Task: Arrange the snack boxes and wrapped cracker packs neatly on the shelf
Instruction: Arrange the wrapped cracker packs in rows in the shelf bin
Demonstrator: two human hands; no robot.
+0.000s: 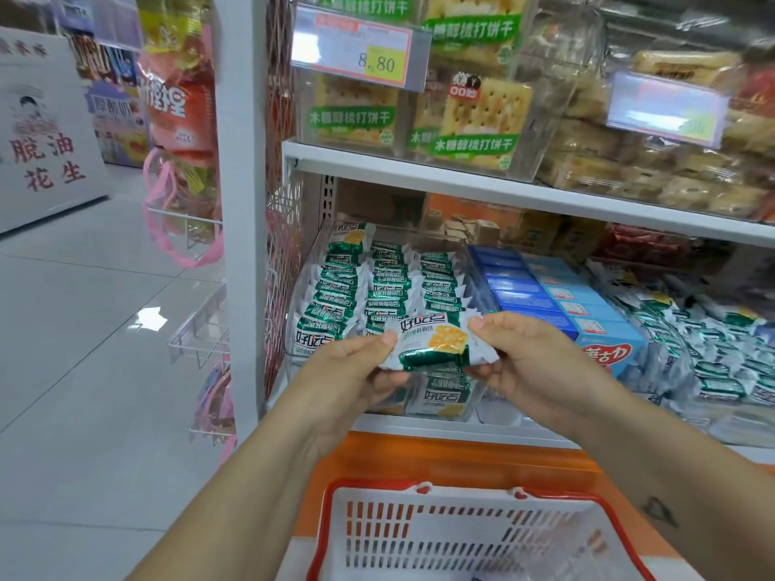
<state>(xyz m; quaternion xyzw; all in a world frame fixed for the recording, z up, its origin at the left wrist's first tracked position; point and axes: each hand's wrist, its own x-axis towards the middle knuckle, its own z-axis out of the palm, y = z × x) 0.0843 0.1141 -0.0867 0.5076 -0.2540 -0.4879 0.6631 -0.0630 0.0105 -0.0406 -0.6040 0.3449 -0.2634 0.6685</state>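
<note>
While both hands, left [360, 362] & right [528, 362], keep fingers clamped on the cracker pack [436, 343] ends, it faces up, prob. for the rows [377, 287] at 12 o'clock.

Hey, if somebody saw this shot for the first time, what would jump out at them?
Dead centre, the left hand and right hand hold one green cracker pack by its ends, before rows of matching packs in the shelf bin. Below sits a red-rimmed white basket; above, a yellow price tag.
</note>
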